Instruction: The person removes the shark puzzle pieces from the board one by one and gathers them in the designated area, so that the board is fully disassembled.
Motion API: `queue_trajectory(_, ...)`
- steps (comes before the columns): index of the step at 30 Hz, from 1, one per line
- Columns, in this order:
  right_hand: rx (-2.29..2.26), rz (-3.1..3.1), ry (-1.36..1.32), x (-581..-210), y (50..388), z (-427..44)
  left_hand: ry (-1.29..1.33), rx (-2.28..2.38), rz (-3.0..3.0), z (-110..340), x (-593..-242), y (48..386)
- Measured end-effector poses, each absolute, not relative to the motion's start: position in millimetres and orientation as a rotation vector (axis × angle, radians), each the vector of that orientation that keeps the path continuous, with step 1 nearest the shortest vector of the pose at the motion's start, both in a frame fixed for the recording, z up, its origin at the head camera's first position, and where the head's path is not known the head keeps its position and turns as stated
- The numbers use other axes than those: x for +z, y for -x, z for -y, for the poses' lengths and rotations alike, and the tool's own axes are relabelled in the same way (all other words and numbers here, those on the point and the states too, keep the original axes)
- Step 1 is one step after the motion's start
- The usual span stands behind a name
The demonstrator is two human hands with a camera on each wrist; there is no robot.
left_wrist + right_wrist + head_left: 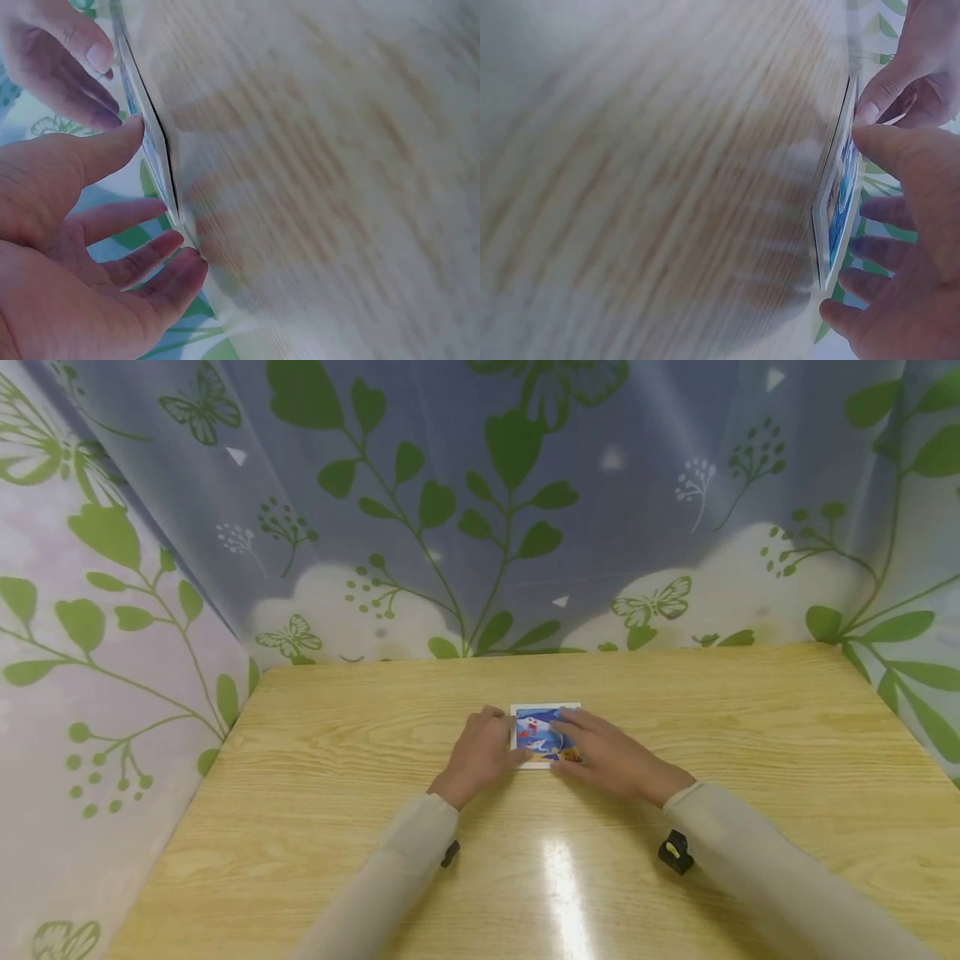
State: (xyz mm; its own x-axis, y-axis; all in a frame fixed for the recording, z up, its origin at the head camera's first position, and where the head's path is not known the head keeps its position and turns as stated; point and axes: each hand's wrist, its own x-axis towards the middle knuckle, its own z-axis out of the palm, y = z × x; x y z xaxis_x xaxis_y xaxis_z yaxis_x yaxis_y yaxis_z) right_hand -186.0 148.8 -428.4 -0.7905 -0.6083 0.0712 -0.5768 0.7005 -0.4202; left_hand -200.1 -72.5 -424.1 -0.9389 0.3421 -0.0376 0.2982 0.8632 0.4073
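A small square picture board (534, 728) with a white border and a blue undersea print lies flat on the table. At its left edge is my left hand (483, 752), thumb on the near left corner and fingers loosely bent beside the edge. My right hand (611, 758) covers the board's right part, fingers reaching over the print and thumb by the near edge. In the left wrist view the board (156, 146) shows edge-on, thin and pale. The right wrist view shows the right fingers spread around the board (840, 196), not curled round it.
The wooden table (337, 718) has a light glare near its front. Behind it hangs a blue curtain (450, 552) with green leaves and butterflies, and a similar pale one (135, 693) hangs at left. A black wrist device (675, 852) shows under the right sleeve.
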Motion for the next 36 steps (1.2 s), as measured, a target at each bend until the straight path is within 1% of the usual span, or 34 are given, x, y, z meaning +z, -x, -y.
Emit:
queue_trajectory(5,-0.671,-2.793,1.017,-431,190,-144,-0.507,0.503,-2.929,70,-425,199)
queue_trajectory(10,-0.630,-2.750,1.040,-432,191,-142,-0.533,0.495,-2.930,71,-426,196)
queue_trajectory(15,-0.614,-2.732,1.040,-432,190,-140,-0.591,0.563,-2.938,76,-422,196)
queue_trajectory(22,-0.594,-2.747,1.029,-430,188,-138,-0.674,0.685,-2.966,78,-425,207)
queue_trajectory(25,-0.581,-2.752,1.025,-429,187,-138,-0.625,0.773,-2.928,77,-427,211)
queue_trajectory(31,-0.566,-2.765,1.037,-430,186,-138,-0.438,0.943,-2.855,72,-428,215)
queue_trajectory(36,-0.564,-2.766,1.033,-431,187,-138,-0.401,0.984,-2.857,70,-428,217)
